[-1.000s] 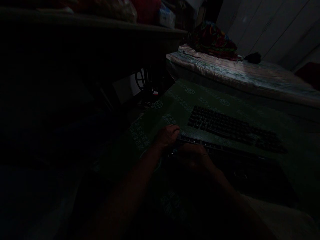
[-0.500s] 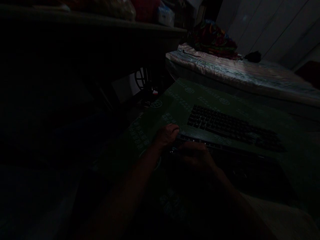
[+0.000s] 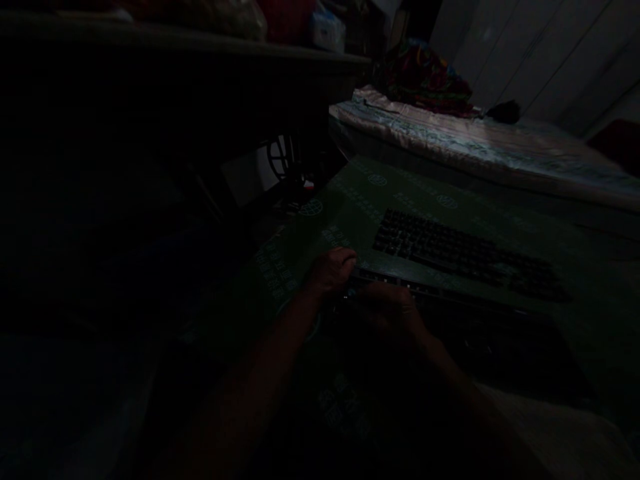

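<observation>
The scene is very dark. A black keyboard base lies across the green printed sheet. My left hand is closed around its far left corner. Over the left part of the base, my right hand is bent with its fingers pressed together. What those fingers hold, if anything, is lost in shadow. Small light spots show along the base's upper edge, beside the right hand. Behind the base, black keycaps are laid out in rows like a keyboard's layout.
A bed with a striped cover stands behind the sheet, with a colourful cloth heap on it. At the left is a dark table bearing bags and a pale packet. A spoked wheel shows beneath it.
My right hand has shifted very slightly at the base's left part. The left hand keeps its place on the corner, and the whole view has moved a little.
</observation>
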A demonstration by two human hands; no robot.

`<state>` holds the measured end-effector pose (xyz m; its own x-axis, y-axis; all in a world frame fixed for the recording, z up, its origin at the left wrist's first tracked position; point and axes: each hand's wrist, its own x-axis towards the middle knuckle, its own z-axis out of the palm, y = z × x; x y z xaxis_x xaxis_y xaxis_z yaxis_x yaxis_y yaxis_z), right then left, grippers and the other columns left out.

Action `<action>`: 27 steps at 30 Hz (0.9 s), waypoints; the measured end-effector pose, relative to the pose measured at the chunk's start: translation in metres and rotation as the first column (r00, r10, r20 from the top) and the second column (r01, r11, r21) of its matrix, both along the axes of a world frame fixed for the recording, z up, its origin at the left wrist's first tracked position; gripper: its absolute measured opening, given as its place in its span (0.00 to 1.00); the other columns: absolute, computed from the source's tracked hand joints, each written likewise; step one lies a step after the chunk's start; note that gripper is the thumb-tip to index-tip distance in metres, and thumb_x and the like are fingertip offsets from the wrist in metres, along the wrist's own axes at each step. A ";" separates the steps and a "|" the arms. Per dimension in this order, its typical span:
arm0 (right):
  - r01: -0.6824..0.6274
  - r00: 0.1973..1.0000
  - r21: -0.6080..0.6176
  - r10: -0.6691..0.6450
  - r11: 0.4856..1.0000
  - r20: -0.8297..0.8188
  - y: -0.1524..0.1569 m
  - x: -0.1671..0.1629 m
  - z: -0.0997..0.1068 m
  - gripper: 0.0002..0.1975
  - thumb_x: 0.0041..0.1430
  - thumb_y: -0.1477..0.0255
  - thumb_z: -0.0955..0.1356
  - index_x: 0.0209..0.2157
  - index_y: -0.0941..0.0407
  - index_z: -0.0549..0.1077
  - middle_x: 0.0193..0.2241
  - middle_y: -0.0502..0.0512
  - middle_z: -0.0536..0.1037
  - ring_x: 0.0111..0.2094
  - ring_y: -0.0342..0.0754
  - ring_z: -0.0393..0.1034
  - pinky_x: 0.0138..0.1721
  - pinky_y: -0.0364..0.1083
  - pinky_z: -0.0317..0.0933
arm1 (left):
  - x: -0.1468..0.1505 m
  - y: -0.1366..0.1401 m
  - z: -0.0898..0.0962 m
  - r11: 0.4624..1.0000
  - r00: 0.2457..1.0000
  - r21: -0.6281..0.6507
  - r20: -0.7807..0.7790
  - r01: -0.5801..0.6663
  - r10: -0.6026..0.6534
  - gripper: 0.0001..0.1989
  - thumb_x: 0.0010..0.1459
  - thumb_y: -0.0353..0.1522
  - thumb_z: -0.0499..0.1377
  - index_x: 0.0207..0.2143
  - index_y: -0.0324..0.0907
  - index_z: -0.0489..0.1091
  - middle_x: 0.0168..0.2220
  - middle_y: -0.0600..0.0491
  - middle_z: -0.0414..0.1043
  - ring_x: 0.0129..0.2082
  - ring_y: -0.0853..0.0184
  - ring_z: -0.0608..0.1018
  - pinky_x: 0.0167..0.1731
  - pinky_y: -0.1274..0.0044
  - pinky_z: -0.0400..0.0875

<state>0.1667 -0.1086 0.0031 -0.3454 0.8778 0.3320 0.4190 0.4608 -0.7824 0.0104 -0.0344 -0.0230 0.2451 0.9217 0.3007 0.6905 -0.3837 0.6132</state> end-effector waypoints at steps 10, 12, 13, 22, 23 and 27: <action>-0.038 0.999 -0.057 0.040 0.998 0.031 -0.005 0.002 0.005 0.05 0.47 0.78 0.66 0.23 0.58 0.74 0.20 0.50 0.74 0.21 0.42 0.66 0.23 0.40 0.58 | 0.000 0.001 0.000 1.000 1.000 0.007 0.005 0.005 -0.005 0.11 0.57 0.32 0.51 0.35 0.41 0.73 0.36 0.52 0.74 0.36 0.67 0.75 0.38 0.77 0.69; -0.065 0.996 -0.065 0.069 0.996 0.062 -0.005 0.003 0.005 0.05 0.46 0.78 0.66 0.21 0.58 0.73 0.19 0.50 0.73 0.20 0.41 0.64 0.22 0.39 0.57 | -0.001 0.001 -0.001 1.000 1.000 0.015 0.003 0.010 -0.010 0.11 0.57 0.32 0.51 0.35 0.41 0.72 0.35 0.52 0.74 0.36 0.67 0.75 0.39 0.76 0.69; -0.079 0.994 -0.077 0.085 0.994 0.071 -0.006 0.003 0.006 0.05 0.46 0.78 0.66 0.21 0.58 0.73 0.18 0.50 0.73 0.20 0.41 0.64 0.22 0.39 0.56 | -0.001 0.001 -0.001 1.000 1.000 0.017 0.003 0.009 -0.009 0.11 0.57 0.32 0.51 0.35 0.41 0.72 0.35 0.52 0.74 0.36 0.67 0.75 0.39 0.76 0.69; -0.079 0.993 -0.077 0.086 0.994 0.086 -0.007 0.000 0.008 0.06 0.47 0.78 0.65 0.21 0.58 0.74 0.19 0.50 0.73 0.20 0.41 0.64 0.22 0.40 0.56 | 0.000 0.000 0.001 1.000 1.000 -0.007 0.000 0.003 -0.003 0.12 0.57 0.32 0.51 0.36 0.41 0.73 0.37 0.51 0.74 0.38 0.66 0.75 0.40 0.75 0.69; -0.089 0.991 -0.085 0.097 0.992 0.094 -0.008 0.000 0.009 0.07 0.47 0.78 0.65 0.20 0.58 0.73 0.18 0.50 0.73 0.19 0.41 0.63 0.21 0.40 0.56 | 0.000 0.000 0.001 1.000 1.000 -0.008 0.000 0.002 -0.002 0.12 0.57 0.32 0.51 0.36 0.41 0.73 0.37 0.51 0.74 0.37 0.66 0.75 0.40 0.75 0.69; -0.081 0.996 -0.142 0.086 0.986 0.029 -0.008 0.001 0.010 0.05 0.46 0.78 0.66 0.22 0.58 0.74 0.20 0.50 0.74 0.21 0.42 0.66 0.23 0.40 0.58 | 0.000 0.000 0.000 1.000 1.000 -0.008 0.008 0.003 -0.003 0.12 0.57 0.32 0.50 0.36 0.41 0.73 0.36 0.51 0.74 0.37 0.66 0.75 0.40 0.75 0.69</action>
